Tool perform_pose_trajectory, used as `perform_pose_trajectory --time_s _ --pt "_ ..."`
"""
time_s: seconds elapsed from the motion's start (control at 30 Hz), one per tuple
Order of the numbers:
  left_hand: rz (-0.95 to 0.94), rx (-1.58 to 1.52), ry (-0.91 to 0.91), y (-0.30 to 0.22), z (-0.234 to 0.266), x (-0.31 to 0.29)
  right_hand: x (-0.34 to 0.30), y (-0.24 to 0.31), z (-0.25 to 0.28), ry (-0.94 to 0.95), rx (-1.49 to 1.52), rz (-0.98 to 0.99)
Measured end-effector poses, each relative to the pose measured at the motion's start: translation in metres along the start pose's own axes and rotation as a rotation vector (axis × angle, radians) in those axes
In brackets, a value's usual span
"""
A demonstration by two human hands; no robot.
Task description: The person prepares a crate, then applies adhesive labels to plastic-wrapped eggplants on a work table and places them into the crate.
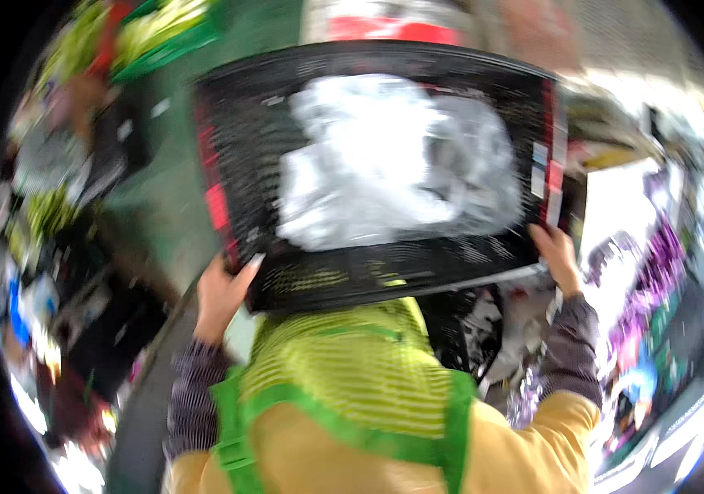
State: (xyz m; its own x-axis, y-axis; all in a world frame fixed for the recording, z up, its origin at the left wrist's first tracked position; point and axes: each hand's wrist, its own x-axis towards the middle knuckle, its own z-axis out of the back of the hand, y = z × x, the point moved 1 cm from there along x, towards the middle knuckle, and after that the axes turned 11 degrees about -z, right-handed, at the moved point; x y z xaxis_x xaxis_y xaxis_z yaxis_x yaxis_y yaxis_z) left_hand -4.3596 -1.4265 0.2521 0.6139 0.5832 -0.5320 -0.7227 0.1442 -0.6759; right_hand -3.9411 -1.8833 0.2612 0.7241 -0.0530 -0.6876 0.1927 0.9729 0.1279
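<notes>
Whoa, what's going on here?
A person is holding a black crate by its near corners, the left hand at one and the right hand at the other. Inside lies what looks like crumpled, whitish plastic. Off to the upper left, a green crate has something yellowish-green in it, too blurry to name.

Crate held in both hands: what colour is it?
The crate is black, with red along its left and right sides; the head view shows it best.
</notes>
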Motion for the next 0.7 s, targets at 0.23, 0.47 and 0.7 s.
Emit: perform_pose_trajectory --time_s 0.23,0.47,0.7 --pt "-0.137 0.382 0.036 0.061 0.010 -0.031 -0.015 -0.004 -0.010 0.055 -0.019 -0.027" --pt "-0.095 0.375 0.079 0.034 0.010 -0.030 -0.041 0.049 -0.037 -0.542 -0.183 0.452" --pt "-0.141 0.147 0.152 0.030 0.015 -0.016 -0.001 0.206 -0.133 -0.060 -0.206 0.306"
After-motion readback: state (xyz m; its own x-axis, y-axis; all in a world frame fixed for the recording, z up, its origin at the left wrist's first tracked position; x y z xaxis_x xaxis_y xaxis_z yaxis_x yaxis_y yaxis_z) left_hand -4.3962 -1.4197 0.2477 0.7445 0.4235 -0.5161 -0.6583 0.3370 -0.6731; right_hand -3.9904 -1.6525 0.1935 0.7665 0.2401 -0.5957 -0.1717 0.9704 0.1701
